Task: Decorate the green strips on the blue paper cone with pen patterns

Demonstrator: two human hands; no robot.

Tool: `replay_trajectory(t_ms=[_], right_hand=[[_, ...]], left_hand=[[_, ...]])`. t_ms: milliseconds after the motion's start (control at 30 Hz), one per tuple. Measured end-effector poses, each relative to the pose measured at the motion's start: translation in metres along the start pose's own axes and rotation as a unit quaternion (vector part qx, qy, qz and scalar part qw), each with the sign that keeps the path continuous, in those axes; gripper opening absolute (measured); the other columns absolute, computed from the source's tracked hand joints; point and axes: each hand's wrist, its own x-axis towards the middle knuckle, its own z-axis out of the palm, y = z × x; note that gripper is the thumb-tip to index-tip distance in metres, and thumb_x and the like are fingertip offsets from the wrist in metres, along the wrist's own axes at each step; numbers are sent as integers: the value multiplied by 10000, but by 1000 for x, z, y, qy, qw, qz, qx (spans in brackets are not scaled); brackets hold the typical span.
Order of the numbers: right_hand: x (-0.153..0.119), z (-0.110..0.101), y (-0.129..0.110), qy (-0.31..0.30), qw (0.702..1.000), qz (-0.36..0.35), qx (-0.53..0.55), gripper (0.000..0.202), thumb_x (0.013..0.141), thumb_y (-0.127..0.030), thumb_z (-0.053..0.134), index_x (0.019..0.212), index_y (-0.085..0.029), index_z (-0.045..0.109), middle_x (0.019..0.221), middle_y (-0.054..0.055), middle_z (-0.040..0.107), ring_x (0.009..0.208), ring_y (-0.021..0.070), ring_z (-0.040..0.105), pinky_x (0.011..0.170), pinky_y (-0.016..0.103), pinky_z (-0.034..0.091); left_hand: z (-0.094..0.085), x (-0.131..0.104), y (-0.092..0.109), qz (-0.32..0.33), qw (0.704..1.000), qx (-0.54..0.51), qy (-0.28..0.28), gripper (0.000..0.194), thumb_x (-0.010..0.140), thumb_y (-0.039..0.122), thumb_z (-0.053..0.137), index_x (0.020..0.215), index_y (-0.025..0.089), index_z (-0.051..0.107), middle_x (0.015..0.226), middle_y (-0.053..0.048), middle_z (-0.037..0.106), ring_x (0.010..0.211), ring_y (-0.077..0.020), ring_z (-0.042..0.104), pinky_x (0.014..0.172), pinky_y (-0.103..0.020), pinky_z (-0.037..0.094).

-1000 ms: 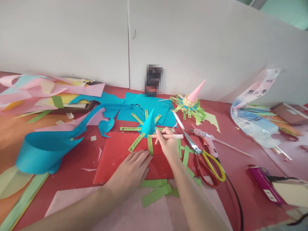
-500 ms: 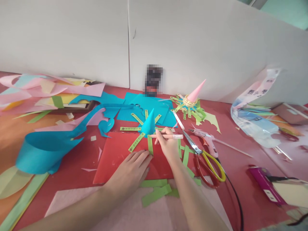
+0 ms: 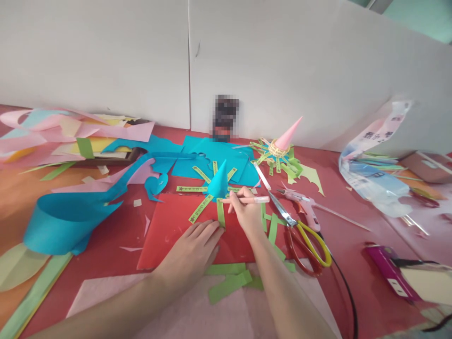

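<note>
A blue paper cone (image 3: 218,182) stands upright with green paper strips fanned around its base. Several strips carry dark marks, such as the left front strip (image 3: 200,209). My right hand (image 3: 244,205) grips a pale pink pen (image 3: 256,200), its tip at the upper part of the front green strip (image 3: 221,213). Fingers laid flat, my left hand (image 3: 200,245) rests on the red folder (image 3: 165,230), fingertips touching that strip's lower end. Right of my right hand lie scissors (image 3: 291,221) with red and yellow handles.
A pink glue gun (image 3: 304,203) with its cable lies right of the scissors. Behind stands a pink cone (image 3: 288,134) with green strips. A blue paper band (image 3: 63,221) sits left; a purple power strip (image 3: 390,270) lies right. Green scraps (image 3: 229,285) lie in front.
</note>
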Motion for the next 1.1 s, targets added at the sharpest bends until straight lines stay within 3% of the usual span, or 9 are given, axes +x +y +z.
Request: replay_trajectory(t_ms=[267,433,633,867,1100], right_hand=[[-1,-1,1,14,1000,0,-15,301,854,-396,521,621,-238,414,423,-53,543,579,181,666,626,272,483],[0,0,0,12,1000,-3,-12,299,853,-397,522,622,-241,412,427,-47,546,636,196,682,623,270,482],[-1,1,1,31,999,8,-20,301,847,-382,527,613,-239,402,413,-56,533,513,171,634,565,259,466],[-1,0,-3,37,999,20,-2,296,847,-382,524,616,-236,409,428,-45,553,671,200,696,544,236,456],[0,1,3,26,1000,16,1,267,845,-286,510,615,-239,382,373,-78,495,621,189,694,594,249,476]], left_hand=[[2,-1,0,-5,1000,-7,6,325,929,212,332,1203,175,502,1151,-82,588,1081,-225,548,888,-387,454],[1,0,0,-4,1000,-1,3,326,926,205,326,1191,162,511,1149,-86,593,1068,-230,557,879,-393,461],[-1,2,0,3,1000,10,-3,319,919,190,339,1181,147,517,1144,-91,598,1059,-235,561,876,-394,463],[0,1,0,1,1000,4,0,319,921,195,347,1190,143,511,1148,-94,592,1074,-239,555,880,-399,461],[0,2,0,4,1000,13,-2,319,922,193,336,1181,142,517,1136,-91,598,1049,-239,563,870,-401,458]])
